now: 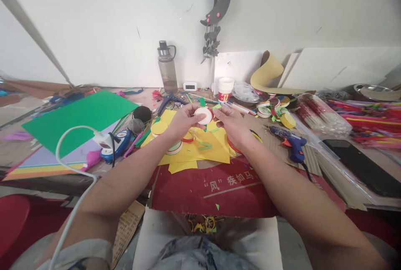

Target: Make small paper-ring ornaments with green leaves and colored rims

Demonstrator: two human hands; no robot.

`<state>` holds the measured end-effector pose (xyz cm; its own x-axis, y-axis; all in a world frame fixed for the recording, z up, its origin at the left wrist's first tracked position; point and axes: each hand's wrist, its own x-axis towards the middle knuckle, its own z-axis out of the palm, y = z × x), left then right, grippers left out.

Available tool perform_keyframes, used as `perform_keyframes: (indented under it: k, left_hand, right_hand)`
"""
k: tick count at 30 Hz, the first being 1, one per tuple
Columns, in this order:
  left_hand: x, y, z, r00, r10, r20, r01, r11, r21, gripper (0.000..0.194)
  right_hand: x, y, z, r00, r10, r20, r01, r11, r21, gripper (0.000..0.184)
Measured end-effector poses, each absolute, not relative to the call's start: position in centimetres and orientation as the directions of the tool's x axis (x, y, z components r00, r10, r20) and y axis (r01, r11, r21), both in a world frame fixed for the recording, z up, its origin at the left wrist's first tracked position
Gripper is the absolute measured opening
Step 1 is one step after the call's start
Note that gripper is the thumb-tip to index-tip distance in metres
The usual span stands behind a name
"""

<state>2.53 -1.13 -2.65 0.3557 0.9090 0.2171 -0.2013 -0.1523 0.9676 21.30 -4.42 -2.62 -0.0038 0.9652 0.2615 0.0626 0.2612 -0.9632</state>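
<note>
Between my two hands is a small white paper disc [203, 116] with a red edge and green bits of paper about it. My left hand [184, 120] pinches it from the left side, its fingers closed. My right hand [231, 123] has its fingertips together at the disc's red right edge, next to a light green scrap [216, 106]. Exactly what the right fingers grip is too small to make out. Below lie yellow paper sheets [206, 153] with green strips, a yellow disc [158, 128] and a white round piece [174, 148].
A blue glue gun [291, 140] and a black phone [363, 165] lie to the right. Paper cups [225, 88] and a water bottle [167, 69] stand at the back. Green card [79, 119] and a white-corded blue power strip [116, 146] are on the left.
</note>
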Motion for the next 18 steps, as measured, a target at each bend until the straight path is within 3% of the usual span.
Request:
perform_keyframes:
  k: [10, 18]
  left_hand:
    - [2.56, -1.04, -2.97, 0.345, 0.914, 0.212, -0.215, -0.143, 0.966, 0.067]
    - [2.67, -1.02, -3.18, 0.354, 0.912, 0.209, -0.203, -0.143, 0.969, 0.064]
  right_hand:
    - [21.43, -4.3, -2.62, 0.022, 0.971, 0.236, 0.001, 0.236, -0.972, 0.042]
    - [21.6, -4.03, -2.89, 0.036, 0.973, 0.229, 0.066, 0.226, -0.972, 0.046]
